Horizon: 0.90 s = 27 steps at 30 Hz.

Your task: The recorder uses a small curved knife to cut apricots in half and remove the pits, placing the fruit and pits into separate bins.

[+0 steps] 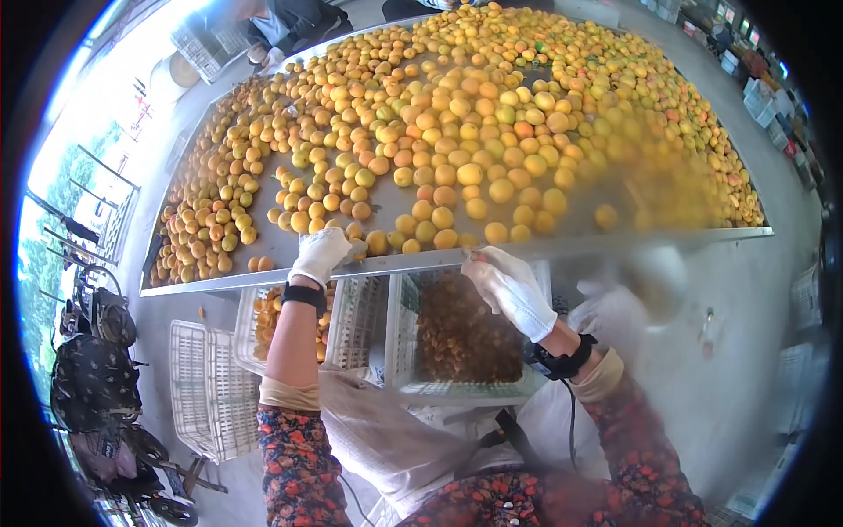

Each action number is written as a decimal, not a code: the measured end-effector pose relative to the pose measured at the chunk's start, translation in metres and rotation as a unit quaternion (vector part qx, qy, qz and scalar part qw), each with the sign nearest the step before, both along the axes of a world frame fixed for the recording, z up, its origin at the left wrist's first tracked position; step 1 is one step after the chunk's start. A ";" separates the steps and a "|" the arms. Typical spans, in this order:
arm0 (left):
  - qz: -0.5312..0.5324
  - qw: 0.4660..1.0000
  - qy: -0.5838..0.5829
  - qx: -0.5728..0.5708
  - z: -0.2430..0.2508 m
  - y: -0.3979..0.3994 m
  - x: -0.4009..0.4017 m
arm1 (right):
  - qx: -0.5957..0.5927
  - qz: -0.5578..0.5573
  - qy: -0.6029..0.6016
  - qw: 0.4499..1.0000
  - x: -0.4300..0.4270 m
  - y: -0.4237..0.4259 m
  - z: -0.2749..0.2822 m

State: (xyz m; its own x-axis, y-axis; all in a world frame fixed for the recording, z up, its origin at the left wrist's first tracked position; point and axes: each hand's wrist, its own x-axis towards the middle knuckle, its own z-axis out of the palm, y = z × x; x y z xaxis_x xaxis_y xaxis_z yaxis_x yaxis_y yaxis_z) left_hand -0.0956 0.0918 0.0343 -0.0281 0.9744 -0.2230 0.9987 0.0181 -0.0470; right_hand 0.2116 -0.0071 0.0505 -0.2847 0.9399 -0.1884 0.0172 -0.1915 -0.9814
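My left hand (321, 253), in a white knit glove, is at the near rim of a metal-edged sorting table (408, 263). Its fingers are turned away from me among the nearest apricots (377, 242), so what they grip is hidden. My right hand (510, 290), gloved too, is just off the rim with its fingertips pinched around a small brownish piece, too small to name surely. Below it stands a white plastic crate (403, 329) holding a heap of brown apricot stones (467, 329). Under my left wrist, another crate (245, 329) contains orange apricot halves (267, 316).
Whole apricots (461, 105) cover much of the tabletop. Stacked white crates (214, 392) stand on the floor at left, near a parked two-wheeler (99, 382). A person (290, 29) sits across the table. A blur covers part of the view at right.
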 end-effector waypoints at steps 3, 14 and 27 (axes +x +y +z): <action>0.030 0.997 -0.074 0.004 -0.001 -0.002 -0.009 | 0.011 0.004 0.023 1.000 -0.005 -0.002 -0.002; 0.017 0.423 -0.905 0.035 0.030 -0.088 0.084 | 0.129 -0.007 0.107 0.986 -0.027 -0.016 0.001; 0.029 0.467 -0.884 -0.006 0.023 -0.096 0.075 | 0.191 -0.005 -0.003 0.982 -0.041 -0.021 -0.009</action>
